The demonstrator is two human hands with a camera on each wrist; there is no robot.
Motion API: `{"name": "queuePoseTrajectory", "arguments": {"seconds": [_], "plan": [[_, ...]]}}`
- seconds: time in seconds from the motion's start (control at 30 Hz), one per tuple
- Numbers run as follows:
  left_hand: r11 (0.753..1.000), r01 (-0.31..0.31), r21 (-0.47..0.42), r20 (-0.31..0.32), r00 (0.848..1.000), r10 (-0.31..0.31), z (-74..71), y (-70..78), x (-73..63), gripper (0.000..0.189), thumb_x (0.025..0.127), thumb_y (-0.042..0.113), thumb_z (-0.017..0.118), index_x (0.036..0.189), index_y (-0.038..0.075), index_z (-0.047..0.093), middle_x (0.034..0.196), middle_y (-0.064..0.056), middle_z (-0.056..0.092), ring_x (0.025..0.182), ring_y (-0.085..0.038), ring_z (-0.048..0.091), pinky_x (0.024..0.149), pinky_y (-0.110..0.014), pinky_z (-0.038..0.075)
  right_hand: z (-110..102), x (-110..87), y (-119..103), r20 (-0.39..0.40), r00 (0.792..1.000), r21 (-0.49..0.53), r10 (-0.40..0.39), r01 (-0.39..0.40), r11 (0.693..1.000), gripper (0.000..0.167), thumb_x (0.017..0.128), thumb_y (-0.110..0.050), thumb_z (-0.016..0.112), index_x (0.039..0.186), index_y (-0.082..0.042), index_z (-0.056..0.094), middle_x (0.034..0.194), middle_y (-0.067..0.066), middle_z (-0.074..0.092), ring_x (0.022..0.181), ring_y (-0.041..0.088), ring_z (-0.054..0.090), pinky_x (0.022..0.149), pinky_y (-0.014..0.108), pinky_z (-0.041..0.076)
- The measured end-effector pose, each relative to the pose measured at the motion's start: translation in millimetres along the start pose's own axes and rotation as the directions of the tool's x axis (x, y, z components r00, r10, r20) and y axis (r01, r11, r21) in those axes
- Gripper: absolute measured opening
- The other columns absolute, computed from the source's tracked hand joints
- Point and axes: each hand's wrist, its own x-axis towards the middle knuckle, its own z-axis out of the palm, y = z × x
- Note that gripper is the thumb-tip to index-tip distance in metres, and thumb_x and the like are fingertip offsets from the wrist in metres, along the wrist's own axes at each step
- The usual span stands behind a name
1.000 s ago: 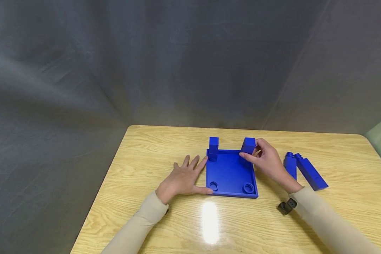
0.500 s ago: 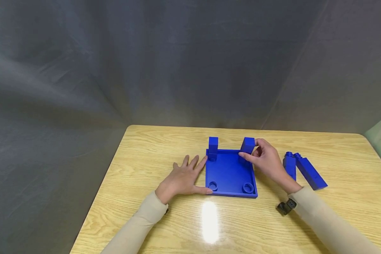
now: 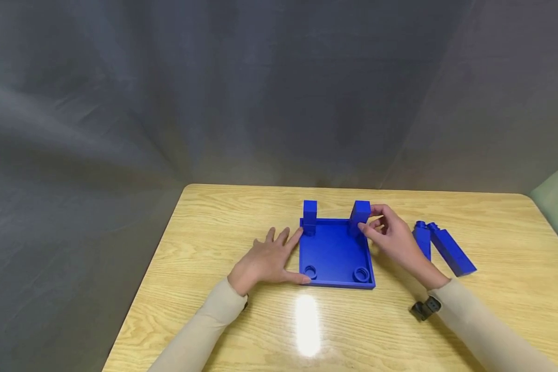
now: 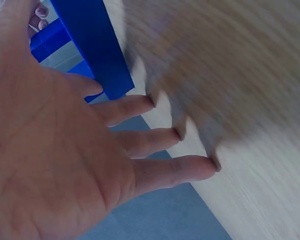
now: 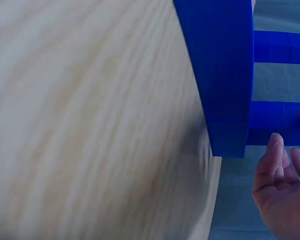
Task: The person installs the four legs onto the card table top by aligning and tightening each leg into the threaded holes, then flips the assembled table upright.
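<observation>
A square blue tray-like panel (image 3: 332, 256) lies on the wooden table, its rim raised and round threaded sockets at its two near corners. At its far-left corner stands a square blue leg (image 3: 310, 214); a second blue leg (image 3: 360, 213) stands at the far-right corner. My right hand (image 3: 395, 243) is at this second leg, pinching it with the thumb in front and curled fingers on the right side, as the right wrist view also shows. My left hand (image 3: 267, 261) lies spread along the panel's left side, thumb at the near-left corner and index fingertip at the left rim.
Right of the right forearm, two more blue legs lie on the table, a partly hidden leg (image 3: 422, 242) and an outer leg (image 3: 452, 252), threaded ends pointing away. A dark grey curtain (image 3: 279, 93) hangs behind the table's (image 3: 242, 330) far edge.
The right thumb has shifted slightly to the right across the leg, uncovering more of its front. Panel and legs appear slightly further left in the view. The left hand keeps its place.
</observation>
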Motion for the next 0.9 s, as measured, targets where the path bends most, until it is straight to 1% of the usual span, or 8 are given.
{"name": "queuePoseTrajectory", "arguments": {"seconds": [0.13,0.2,0.27,0.37,0.53,0.6,0.77,0.9], "plan": [[1.0,0.013,0.004,0.023,1.0,-0.013,-2.7,0.8,0.6,0.125,0.087,0.091,0.062,0.178,0.029,0.003,0.18,-0.017,0.02,0.159,-0.056,0.02,0.112,-0.082,0.034,-3,-5.8,2,-0.039,0.999,0.057,-0.023,0.025,0.998,0.038,0.107,-0.016,0.074,0.138,0.002,0.06,0.121,0.018,0.067,0.09,0.014,0.064,0.066,0.023,0.055],[1.0,0.015,-0.002,0.028,0.999,-0.015,-3.8,0.8,0.8,0.125,0.087,0.091,0.062,0.178,0.03,0.003,0.18,-0.016,0.019,0.159,-0.056,0.02,0.112,-0.081,0.033,-5,-8.8,4,-0.066,0.997,0.065,-0.042,0.047,0.997,0.035,0.107,-0.013,0.073,0.136,0.002,0.062,0.124,0.018,0.068,0.092,0.011,0.065,0.067,0.021,0.054],[1.0,0.017,-0.006,0.029,0.999,-0.017,-4.8,0.7,0.7,0.125,0.087,0.09,0.063,0.178,0.03,0.003,0.18,-0.016,0.019,0.159,-0.056,0.02,0.113,-0.081,0.033,-8,-11.9,6,-0.092,0.994,0.06,-0.057,0.062,0.996,0.032,0.106,-0.011,0.073,0.135,0.002,0.064,0.122,0.017,0.07,0.093,0.009,0.065,0.068,0.019,0.051],[1.0,0.015,-0.015,0.03,0.999,-0.014,-5.5,0.5,0.8,0.125,0.087,0.09,0.063,0.178,0.029,0.003,0.18,-0.016,0.018,0.159,-0.056,0.019,0.114,-0.081,0.032,-14,-18.1,8,-0.124,0.99,0.056,-0.068,0.075,0.996,0.029,0.106,-0.009,0.072,0.133,0.001,0.066,0.12,0.014,0.071,0.094,0.009,0.066,0.069,0.017,0.05],[0.999,0.005,-0.033,0.028,1.0,-0.004,-4.3,0.3,1.6,0.125,0.087,0.09,0.063,0.178,0.029,0.003,0.18,-0.017,0.017,0.159,-0.056,0.017,0.114,-0.082,0.03,-28,-29.9,11,-0.154,0.985,0.063,-0.076,0.087,0.994,0.026,0.107,-0.007,0.07,0.132,0.0,0.066,0.119,-0.005,0.072,0.098,0.009,0.066,0.077,0.013,0.051],[0.999,0.004,-0.033,0.024,1.0,-0.004,-3.6,0.1,1.4,0.125,0.087,0.09,0.062,0.178,0.029,0.003,0.18,-0.017,0.017,0.159,-0.056,0.017,0.114,-0.082,0.03,-34,-34.5,13,-0.168,0.982,0.066,-0.085,0.097,0.993,0.025,0.107,-0.005,0.069,0.132,0.0,0.065,0.119,-0.01,0.071,0.099,0.009,0.066,0.079,0.012,0.051],[0.999,-0.001,-0.044,0.015,1.0,0.001,-2.3,-0.9,-1.9,0.124,0.087,0.091,0.061,0.178,0.03,0.004,0.18,-0.018,0.018,0.159,-0.057,0.017,0.114,-0.082,0.029,-49,-48.1,19,-0.226,0.972,0.081,-0.068,0.088,0.993,0.024,0.107,-0.002,0.068,0.13,0.004,0.065,0.114,-0.007,0.07,0.097,0.007,0.064,0.081,0.01,0.051],[0.998,-0.005,-0.061,0.01,1.0,0.005,-2.4,-2.2,-3.8,0.123,0.087,0.091,0.061,0.178,0.03,0.004,0.18,-0.017,0.017,0.159,-0.057,0.016,0.114,-0.082,0.028,-59,-57.1,25,-0.29,0.956,0.093,-0.04,0.069,0.993,0.022,0.106,0.001,0.068,0.127,0.005,0.066,0.111,-0.008,0.072,0.094,0.005,0.064,0.08,0.009,0.05]]}}
